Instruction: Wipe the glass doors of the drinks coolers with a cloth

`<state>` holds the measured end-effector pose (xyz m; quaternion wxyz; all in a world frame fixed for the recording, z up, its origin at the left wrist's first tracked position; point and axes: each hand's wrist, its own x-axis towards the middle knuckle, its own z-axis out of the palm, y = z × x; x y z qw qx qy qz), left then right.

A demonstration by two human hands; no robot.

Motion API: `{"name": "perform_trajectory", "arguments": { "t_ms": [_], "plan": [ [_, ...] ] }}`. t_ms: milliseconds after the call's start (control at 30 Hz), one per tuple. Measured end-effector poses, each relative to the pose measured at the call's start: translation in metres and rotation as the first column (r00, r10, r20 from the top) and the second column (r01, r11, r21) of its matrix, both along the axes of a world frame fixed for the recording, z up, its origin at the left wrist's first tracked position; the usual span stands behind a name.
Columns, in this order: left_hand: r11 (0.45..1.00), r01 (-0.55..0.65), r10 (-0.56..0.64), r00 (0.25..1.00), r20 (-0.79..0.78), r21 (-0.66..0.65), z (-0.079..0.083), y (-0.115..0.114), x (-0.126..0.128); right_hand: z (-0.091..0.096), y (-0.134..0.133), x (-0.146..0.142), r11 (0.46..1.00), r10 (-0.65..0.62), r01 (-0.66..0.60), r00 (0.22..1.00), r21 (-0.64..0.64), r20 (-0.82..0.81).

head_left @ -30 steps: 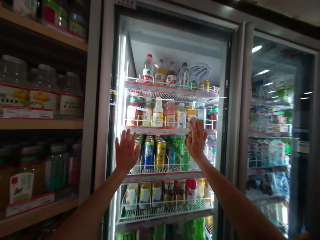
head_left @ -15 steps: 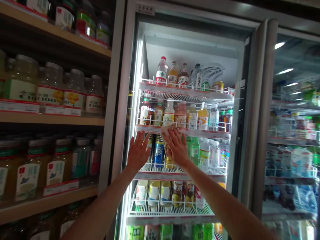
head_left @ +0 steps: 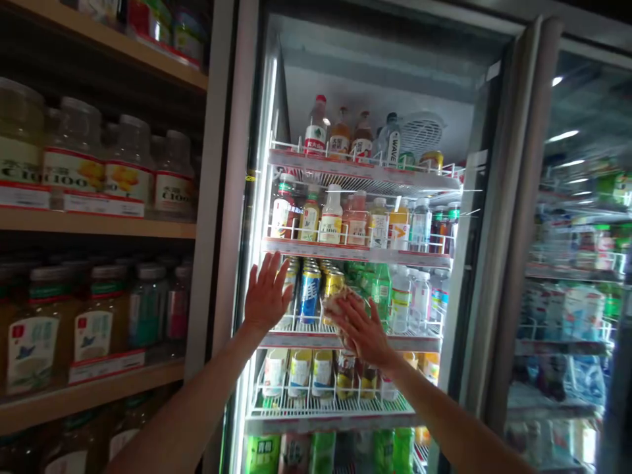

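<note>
A pale, mottled cloth (head_left: 340, 304) is under my right hand (head_left: 359, 326), whose fingers press it flat to the glass of a fridge door (head_left: 355, 72). Behind the glass at that spot are gold cans (head_left: 334, 283) and green bottles (head_left: 381, 293). My left hand (head_left: 268, 293) is spread with its palm toward the same pane, near the left frame, and holds nothing. It appears to rest on the glass. Right of it a blue can (head_left: 309, 294) shows inside. Part of the cloth is hidden by my right fingers.
Wooden shelves (head_left: 99, 224) with rows of bottled drinks stand at the left. A metal door frame (head_left: 513, 217) lies right of the pane, and a second glass door (head_left: 577, 197) with reflections is beyond it. Wire racks (head_left: 345, 250) inside carry drinks.
My right hand and the cloth have slid down the glass, from the second rack's edge to the cans below. My left hand stays nearly in place. The view has shifted slightly.
</note>
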<state>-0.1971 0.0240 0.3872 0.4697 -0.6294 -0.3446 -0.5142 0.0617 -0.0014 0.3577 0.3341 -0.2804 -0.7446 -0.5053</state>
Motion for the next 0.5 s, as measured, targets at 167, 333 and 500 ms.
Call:
{"name": "perform_trajectory", "arguments": {
  "t_ms": [167,333,500],
  "plan": [
    [1.0,-0.012,0.012,1.0,0.002,0.004,0.0,0.001,0.0,0.019,-0.001,0.02,0.994,-0.072,0.094,0.944,0.052,-0.321],
    [1.0,-0.022,0.022,1.0,-0.012,0.007,0.0,-0.001,0.0,0.007,-0.006,0.013,0.999,-0.046,0.044,0.99,-0.016,-0.137],
    [0.999,-0.033,0.033,0.999,-0.011,0.032,0.0,-0.001,0.0,0.031,-0.001,0.016,0.993,-0.08,0.107,0.929,0.056,-0.36]
  ]
}}
